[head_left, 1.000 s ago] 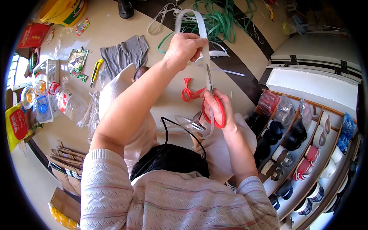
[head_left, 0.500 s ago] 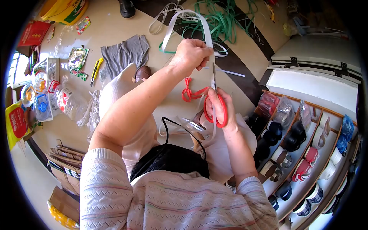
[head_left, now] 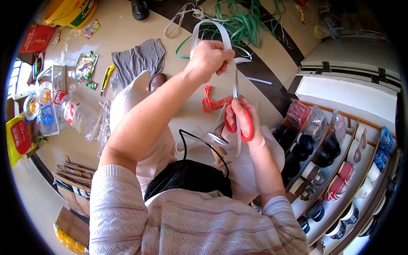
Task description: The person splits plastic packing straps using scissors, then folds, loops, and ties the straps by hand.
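Head view is showing me both hands out in front of the body. The left hand (head_left: pixel 209 61) is pinching a white strap (head_left: pixel 223 32) between the thumb and curled fingers, with the hand folding nearly into a fist. The right hand (head_left: pixel 248 112) is gripping red-handled scissors (head_left: pixel 247 132), its fingers wrapping about the loops. The blades are pointing up along the strap toward the left hand; I am not able to tell whether they are biting it. The strap is arching above the left hand and running down past the scissors toward the right thigh (head_left: pixel 277 153).

For room, I am seeing bare floor (head_left: pixel 263 102) opening right of the scissors, with a shoe rack (head_left: pixel 346 142) bounding it farther right. Red ribbon (head_left: pixel 207 102) is showing just left of the scissors, and green strapping (head_left: pixel 238 21) is lying tangled beyond the left hand.

The left forearm (head_left: pixel 148 114) is stretching diagonally inward past the left knee (head_left: pixel 128 95); the right forearm (head_left: pixel 270 174) is slanting up and inward, its hand sitting nearer the body.
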Demonstrator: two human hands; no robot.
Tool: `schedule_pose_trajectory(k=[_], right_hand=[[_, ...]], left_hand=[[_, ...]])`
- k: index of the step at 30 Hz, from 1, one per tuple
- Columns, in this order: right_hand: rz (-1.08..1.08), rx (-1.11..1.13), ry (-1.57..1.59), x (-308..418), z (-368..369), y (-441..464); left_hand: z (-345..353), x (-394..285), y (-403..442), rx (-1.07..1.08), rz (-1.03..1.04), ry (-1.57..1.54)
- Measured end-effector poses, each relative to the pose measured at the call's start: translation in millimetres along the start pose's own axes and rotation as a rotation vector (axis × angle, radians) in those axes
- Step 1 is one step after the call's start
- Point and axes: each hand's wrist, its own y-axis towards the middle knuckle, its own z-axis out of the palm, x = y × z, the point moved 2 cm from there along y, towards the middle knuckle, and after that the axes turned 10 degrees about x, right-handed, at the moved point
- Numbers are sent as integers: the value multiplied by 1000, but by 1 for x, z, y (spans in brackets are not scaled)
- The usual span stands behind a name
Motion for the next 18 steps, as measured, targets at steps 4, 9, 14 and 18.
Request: schedule_pose_trajectory(k=[4, 9, 14, 18], right_hand=[[-6, 36, 3, 4, 2, 1], [147, 12, 42, 3, -6, -2], [51, 33, -89, 1, -7, 0], [-2, 104, -142, 5, -9, 3]], left_hand=[[5, 1, -4, 17, -12, -3], [6, -1, -6, 13, -5, 12], [7, -5, -7, 0, -4, 26], [6, -4, -6, 28, 18, 18]])
